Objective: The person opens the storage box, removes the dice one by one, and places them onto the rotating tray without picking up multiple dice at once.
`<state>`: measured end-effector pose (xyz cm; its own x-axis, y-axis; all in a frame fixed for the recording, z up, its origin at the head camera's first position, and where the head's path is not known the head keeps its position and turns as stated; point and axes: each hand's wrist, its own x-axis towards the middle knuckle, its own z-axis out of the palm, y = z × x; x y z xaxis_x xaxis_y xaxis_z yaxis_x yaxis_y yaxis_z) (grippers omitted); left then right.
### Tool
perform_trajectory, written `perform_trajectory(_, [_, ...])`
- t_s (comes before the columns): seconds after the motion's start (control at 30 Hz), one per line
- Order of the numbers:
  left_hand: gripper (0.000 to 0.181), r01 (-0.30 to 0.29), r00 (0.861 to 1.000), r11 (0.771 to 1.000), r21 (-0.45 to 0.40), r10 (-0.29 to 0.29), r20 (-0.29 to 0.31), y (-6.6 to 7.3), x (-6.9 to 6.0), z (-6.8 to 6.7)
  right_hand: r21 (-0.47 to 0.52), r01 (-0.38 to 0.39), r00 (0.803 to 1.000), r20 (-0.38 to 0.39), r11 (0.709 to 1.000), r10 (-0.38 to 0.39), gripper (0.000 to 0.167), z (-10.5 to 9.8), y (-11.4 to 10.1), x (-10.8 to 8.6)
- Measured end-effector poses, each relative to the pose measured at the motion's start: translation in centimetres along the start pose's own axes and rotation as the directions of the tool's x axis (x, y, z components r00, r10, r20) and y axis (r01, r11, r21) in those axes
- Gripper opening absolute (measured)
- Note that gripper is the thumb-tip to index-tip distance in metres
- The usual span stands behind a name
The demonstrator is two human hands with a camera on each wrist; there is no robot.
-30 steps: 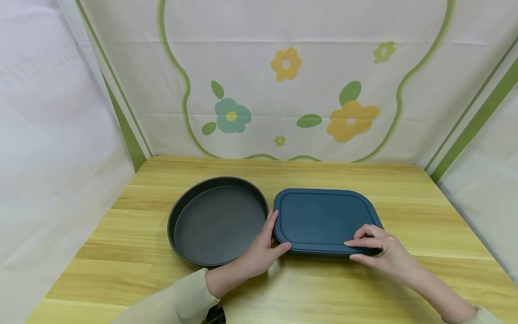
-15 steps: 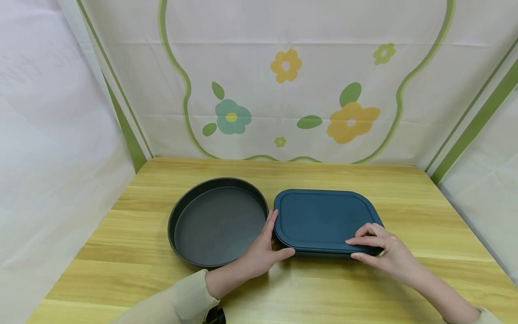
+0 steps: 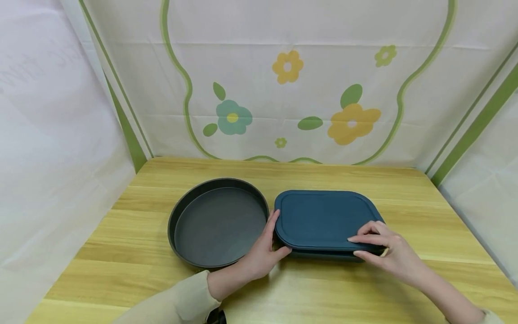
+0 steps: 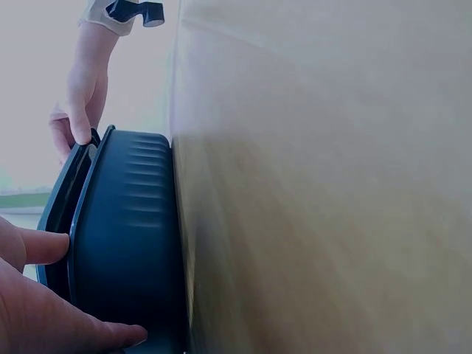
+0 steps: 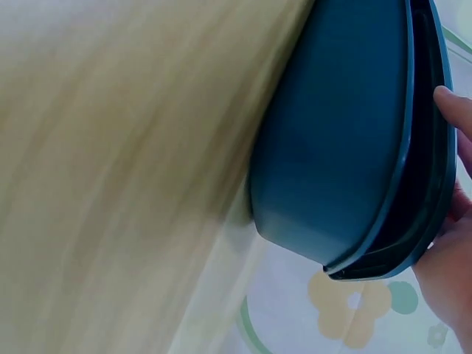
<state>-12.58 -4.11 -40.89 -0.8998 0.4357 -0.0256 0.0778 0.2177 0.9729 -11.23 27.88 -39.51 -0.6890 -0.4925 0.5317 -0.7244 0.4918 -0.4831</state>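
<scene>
A dark blue rectangular food container [image 4: 129, 236] stands on the table under its flat blue lid [image 3: 319, 216]. My right hand [image 3: 390, 252] pinches the lid's front right corner between thumb and fingers. That corner is raised, and a dark gap between lid [image 5: 442, 140] and container [image 5: 335, 140] shows in the right wrist view. On the left, my left hand [image 3: 261, 256] rests against the container's side with straight fingers, its thumb at the front left corner. What lies inside the container is hidden by the lid.
A round black baking pan [image 3: 220, 225] sits directly left of the container, close to the left hand and forearm. The wooden table [image 3: 323, 297] ends at a white flowered cloth backdrop [image 3: 251, 81], with white cloth on both sides.
The right hand has lifted the lid's front right edge slightly, and the gap along the front has widened. The left hand stays at the container's left side, its thumb shifting a little.
</scene>
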Motion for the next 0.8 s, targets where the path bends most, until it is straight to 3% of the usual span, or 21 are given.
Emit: perform_trajectory(0.8, [0.087,-0.013,1.000,0.999,0.042,0.013,0.013,0.3,-0.6,-0.2,-0.072,0.003,0.997,-0.070,0.997,-0.008,0.054,-2.1,1.6,0.7])
